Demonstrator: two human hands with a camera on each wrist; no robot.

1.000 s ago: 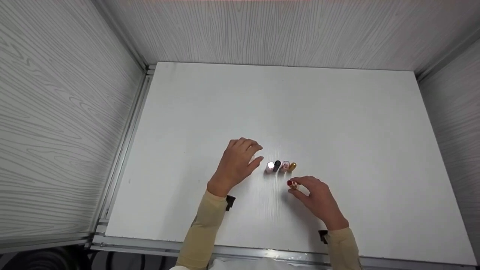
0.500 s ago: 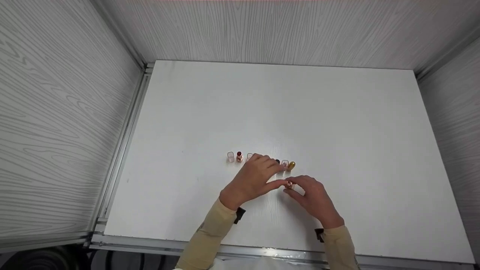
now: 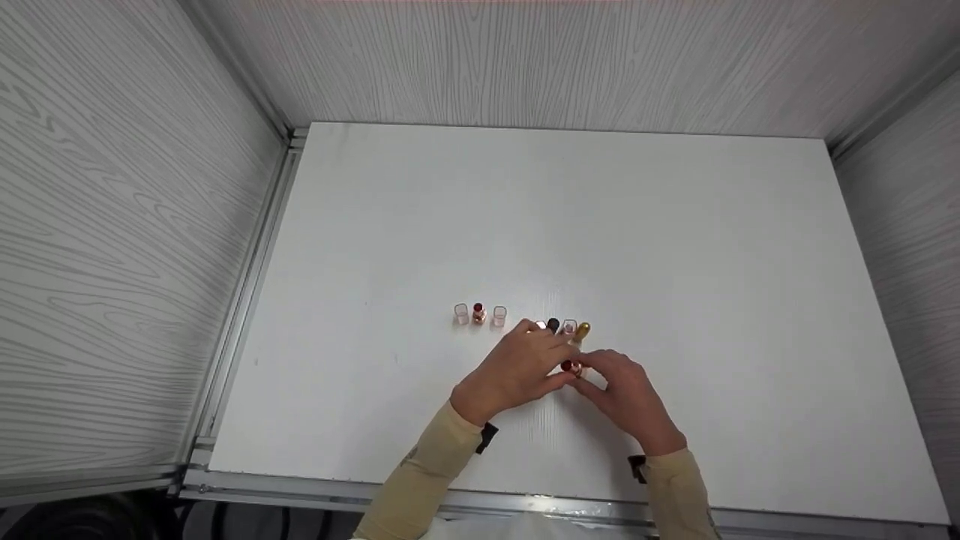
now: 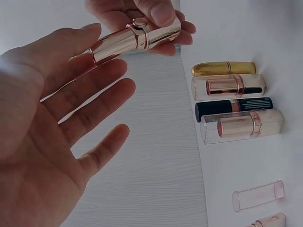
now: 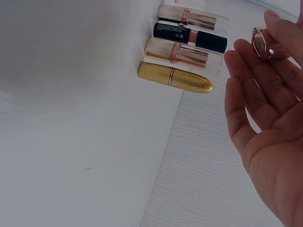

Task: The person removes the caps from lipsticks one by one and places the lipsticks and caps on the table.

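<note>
Six lipsticks and two loose clear caps (image 3: pixel 461 314) are in sight: one held lipstick (image 4: pixel 118 46), one bare lipstick (image 3: pixel 479 315) standing upright between the caps, two clear-cased lipsticks (image 4: pixel 229 86), one black tube (image 4: pixel 234 108) and one gold tube (image 4: pixel 223 68). The head view shows both caps and the bare lipstick in a row running roughly along the near edge of the table (image 3: pixel 675 240), well in from it, with the gold tube at the row's end toward the right edge. The left wrist view takes in just one cap and part of the bare lipstick, but shows the cased lipsticks side-on. The right wrist view shows the held lipstick's squared base, with marks too small to read. That lipstick is raised above the table, about midway between the left and right edges, on the near-edge side of the row. The left hand (image 3: pixel 514 369) pinches its upper end with thumb and forefinger; the right hand (image 3: pixel 630 394) grips its lower part. It is a shiny rose-gold tube, tilted, with a raised band and small round stud; from above, its end looks dark red.
</note>
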